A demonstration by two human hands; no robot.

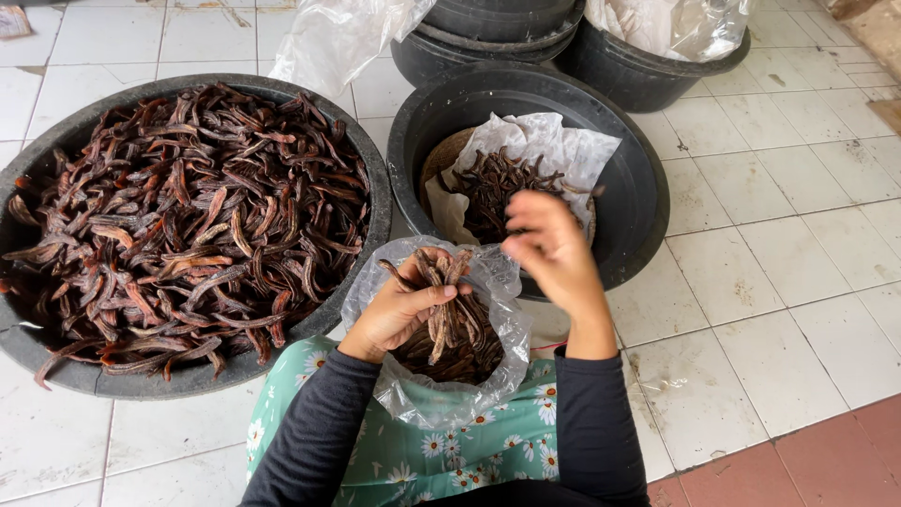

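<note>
While the left hand clenches a bundle of dried brown pods upright, its grip closed around their middle, the pods stand inside the mouth of a clear plastic bag that rests on the person's lap, on green cloth printed with daisies. More pods fill the bottom of the bag. The right hand hangs just above and to the right of the bag, blurred; its fingers curl inward, but I cannot tell whether its grip holds anything. Behind it a black plastic tub holds a smaller heap of pods on crumpled white plastic. To the left, a wide black basin is piled with the same pods. Both stand on the white tiled floor, with stacked black buckets beyond.
</note>
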